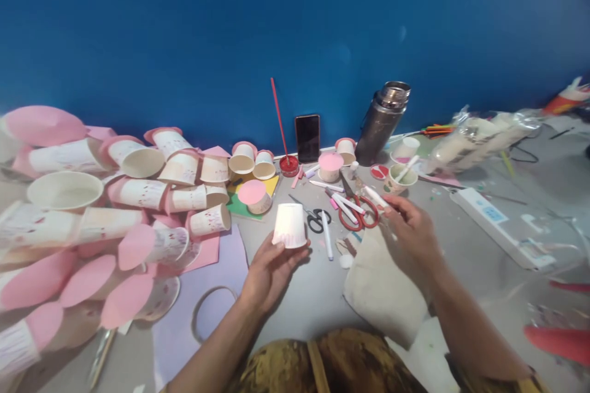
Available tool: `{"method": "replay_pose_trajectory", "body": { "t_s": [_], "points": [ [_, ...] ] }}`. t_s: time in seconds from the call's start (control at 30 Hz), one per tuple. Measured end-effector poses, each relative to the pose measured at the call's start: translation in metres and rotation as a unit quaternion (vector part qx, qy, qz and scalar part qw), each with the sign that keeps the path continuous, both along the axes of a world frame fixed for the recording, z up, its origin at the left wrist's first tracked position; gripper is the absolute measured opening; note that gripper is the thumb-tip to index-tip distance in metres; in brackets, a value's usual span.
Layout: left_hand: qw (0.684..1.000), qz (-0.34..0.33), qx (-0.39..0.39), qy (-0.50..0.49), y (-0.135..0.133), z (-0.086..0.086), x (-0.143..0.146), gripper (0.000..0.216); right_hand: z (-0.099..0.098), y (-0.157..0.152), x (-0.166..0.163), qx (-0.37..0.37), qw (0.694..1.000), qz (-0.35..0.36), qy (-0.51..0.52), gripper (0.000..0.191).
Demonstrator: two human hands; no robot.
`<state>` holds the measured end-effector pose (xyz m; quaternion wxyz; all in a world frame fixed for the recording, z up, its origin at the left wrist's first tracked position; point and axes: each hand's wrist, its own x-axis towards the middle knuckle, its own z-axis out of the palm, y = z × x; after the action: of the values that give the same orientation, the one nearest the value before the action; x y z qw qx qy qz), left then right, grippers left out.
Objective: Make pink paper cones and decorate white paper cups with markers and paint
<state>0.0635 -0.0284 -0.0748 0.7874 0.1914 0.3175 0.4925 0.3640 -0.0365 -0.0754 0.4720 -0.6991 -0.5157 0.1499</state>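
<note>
Over the middle of the grey counter (299, 310), the left hand (271, 270) holds a white paper cup (290, 221) upside down, its narrow base up and its wide rim resting low in the hand. The fingers on that side are closed around the rim, the thumb in front and the others beneath and behind, a grip that seems chosen to leave the side wall uncovered and facing the wearer; faint pink marks show on the wall near the rim. To the right and well apart from the cup, the right hand (412, 227) has its fingers closed on one end of a white pen (375, 196), which points away from the wearer; whether its cap is on cannot be told. Loose pens (327, 234), red-handled scissors (374, 214) and dark-handled scissors (316, 221) lie between and beyond the hands, probably so that either can reach them. Another pen stands slanted in a decorated cup (402, 177), which likely serves as a holder. On the left, cups with pink paper (142, 193) are crowded together, many lying on their sides, perhaps to leave the middle for handling. A phone (308, 138) stands on edge by the blue wall (207, 43), apparently leaning on it for support, and a dark flask (380, 126) stands just beside it to the right, presumably set back from the loose tools.
</note>
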Motion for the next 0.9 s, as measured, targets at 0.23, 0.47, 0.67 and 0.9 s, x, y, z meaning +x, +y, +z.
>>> {"method": "replay_pose_trajectory", "body": {
  "t_s": [0.23,0.47,0.67,0.9],
  "points": [
    [0.995,-0.028,-0.063,-0.066,0.007,0.0,-0.006,0.033,-0.004,0.022,-0.01,-0.035,0.983,0.094,-0.156,0.032],
    [0.975,-0.048,-0.111,-0.187,0.008,-0.005,-0.014,0.041,-0.025,0.025,-0.037,0.01,0.961,0.141,-0.239,0.031],
    [0.978,-0.045,-0.102,-0.174,0.007,-0.005,-0.015,0.039,-0.039,0.03,-0.045,0.004,0.958,0.131,-0.254,0.03],
    [0.979,-0.049,-0.096,-0.174,0.007,-0.003,-0.014,0.045,-0.04,0.028,-0.047,-0.005,0.937,0.116,-0.33,0.028]
  ]
}}
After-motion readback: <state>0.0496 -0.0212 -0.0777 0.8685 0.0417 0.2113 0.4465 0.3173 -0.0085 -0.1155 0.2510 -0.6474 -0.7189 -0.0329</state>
